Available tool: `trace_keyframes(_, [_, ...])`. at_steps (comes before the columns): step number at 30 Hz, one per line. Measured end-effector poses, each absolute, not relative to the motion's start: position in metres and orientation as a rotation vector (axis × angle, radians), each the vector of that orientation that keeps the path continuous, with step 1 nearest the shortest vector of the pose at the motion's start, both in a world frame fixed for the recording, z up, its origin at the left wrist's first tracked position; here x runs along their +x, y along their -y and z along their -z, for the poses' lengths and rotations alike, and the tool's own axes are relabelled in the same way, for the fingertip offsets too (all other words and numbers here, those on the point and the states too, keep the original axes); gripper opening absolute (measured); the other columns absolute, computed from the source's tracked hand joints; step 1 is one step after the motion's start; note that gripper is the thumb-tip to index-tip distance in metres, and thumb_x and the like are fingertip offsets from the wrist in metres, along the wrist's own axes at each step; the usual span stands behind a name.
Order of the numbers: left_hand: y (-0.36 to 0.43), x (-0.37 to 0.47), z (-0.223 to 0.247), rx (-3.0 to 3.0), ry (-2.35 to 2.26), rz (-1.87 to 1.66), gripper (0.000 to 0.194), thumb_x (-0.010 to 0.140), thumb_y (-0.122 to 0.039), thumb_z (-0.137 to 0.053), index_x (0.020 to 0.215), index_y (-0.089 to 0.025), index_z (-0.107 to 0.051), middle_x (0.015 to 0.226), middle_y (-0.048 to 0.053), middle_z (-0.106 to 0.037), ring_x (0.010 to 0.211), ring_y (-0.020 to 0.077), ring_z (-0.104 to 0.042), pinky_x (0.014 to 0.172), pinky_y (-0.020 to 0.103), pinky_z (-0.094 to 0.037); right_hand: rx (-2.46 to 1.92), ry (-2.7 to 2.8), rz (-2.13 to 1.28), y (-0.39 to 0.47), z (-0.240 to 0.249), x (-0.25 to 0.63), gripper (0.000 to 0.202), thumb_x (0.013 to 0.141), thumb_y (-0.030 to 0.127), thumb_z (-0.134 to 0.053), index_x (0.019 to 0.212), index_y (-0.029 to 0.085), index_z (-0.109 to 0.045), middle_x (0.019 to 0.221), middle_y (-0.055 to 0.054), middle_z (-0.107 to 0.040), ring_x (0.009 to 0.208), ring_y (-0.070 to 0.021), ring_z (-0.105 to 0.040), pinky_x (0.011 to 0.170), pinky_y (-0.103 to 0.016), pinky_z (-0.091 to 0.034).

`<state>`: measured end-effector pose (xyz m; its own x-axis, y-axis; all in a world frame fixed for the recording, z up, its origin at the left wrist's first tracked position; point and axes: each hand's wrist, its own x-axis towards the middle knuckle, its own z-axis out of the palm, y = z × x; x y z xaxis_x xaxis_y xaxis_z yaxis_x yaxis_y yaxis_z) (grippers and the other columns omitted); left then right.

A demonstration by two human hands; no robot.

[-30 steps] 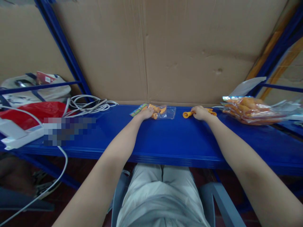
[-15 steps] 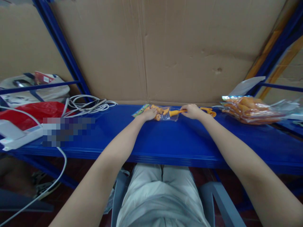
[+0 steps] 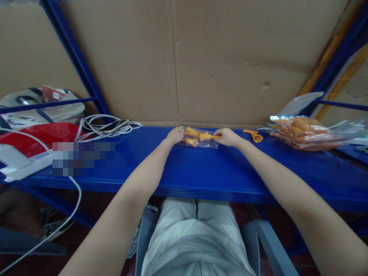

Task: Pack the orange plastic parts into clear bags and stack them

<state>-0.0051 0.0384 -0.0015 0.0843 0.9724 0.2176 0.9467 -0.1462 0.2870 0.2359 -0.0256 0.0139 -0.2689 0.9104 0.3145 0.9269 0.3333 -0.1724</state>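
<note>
A clear plastic bag (image 3: 211,145) with several orange plastic pieces lies flat toward the back of the blue table. My left hand (image 3: 174,135) is closed on the bag's left end, over its coloured header, of which only a green bit shows. Inside the bag, two orange pieces (image 3: 192,132) with flared ends lie beside my left fingers. My right hand (image 3: 226,137) pinches the thin ridged stem of another orange piece (image 3: 206,136), whose wide part lies over or in the bag's right end; I cannot tell which. To the right lies a loose orange piece (image 3: 256,137) with a round cup-like end.
A pile of clear bags with orange pieces (image 3: 304,134) stands at the right. On the left are coiled white cables (image 3: 109,126), a red bag (image 3: 57,134) and a white power strip (image 3: 25,168). Cardboard (image 3: 207,69) walls the back, between blue posts (image 3: 71,57).
My right hand has moved slightly left, bringing the orange piece further over the bag. My left hand has shifted left onto the header, uncovering the orange pieces.
</note>
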Motion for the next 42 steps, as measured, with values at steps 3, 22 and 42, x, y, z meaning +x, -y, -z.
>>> trace_keyframes(3, [-0.032,0.000,-0.003,2.227,-2.060,-0.612,0.047,0.099,-0.036,-0.028,0.127,-0.013,-0.057,0.130,0.016,-0.063,0.123,0.0254,-0.058,0.100,0.031,-0.044,-1.645,2.212,0.002,0.026,-0.012,0.230,0.021,0.080,0.014,-0.059,0.094,0.015,-0.075,0.091,-0.006,-0.075,0.080,-0.0175,-0.067,0.071,-0.023,-0.047])
trace_keyframes(22, [-0.020,0.002,-0.011,2.290,-1.982,-0.837,0.040,0.097,-0.028,-0.032,0.115,-0.017,-0.067,0.120,0.012,-0.069,0.114,0.0235,-0.063,0.095,0.030,-0.047,-1.432,1.854,-0.428,0.015,0.002,0.226,0.036,0.073,-0.002,-0.053,0.099,0.014,-0.072,0.107,-0.007,-0.072,0.095,-0.0153,-0.067,0.087,-0.026,-0.052])
trace_keyframes(42, [-0.015,0.006,-0.013,2.334,-2.006,-0.803,0.036,0.094,-0.025,-0.040,0.115,-0.017,-0.068,0.117,0.013,-0.070,0.111,0.0261,-0.064,0.093,0.033,-0.049,-1.421,2.267,-0.291,0.005,0.009,0.240,0.025,0.080,0.012,-0.062,0.100,0.015,-0.076,0.107,-0.007,-0.074,0.095,-0.0191,-0.067,0.093,-0.031,-0.049])
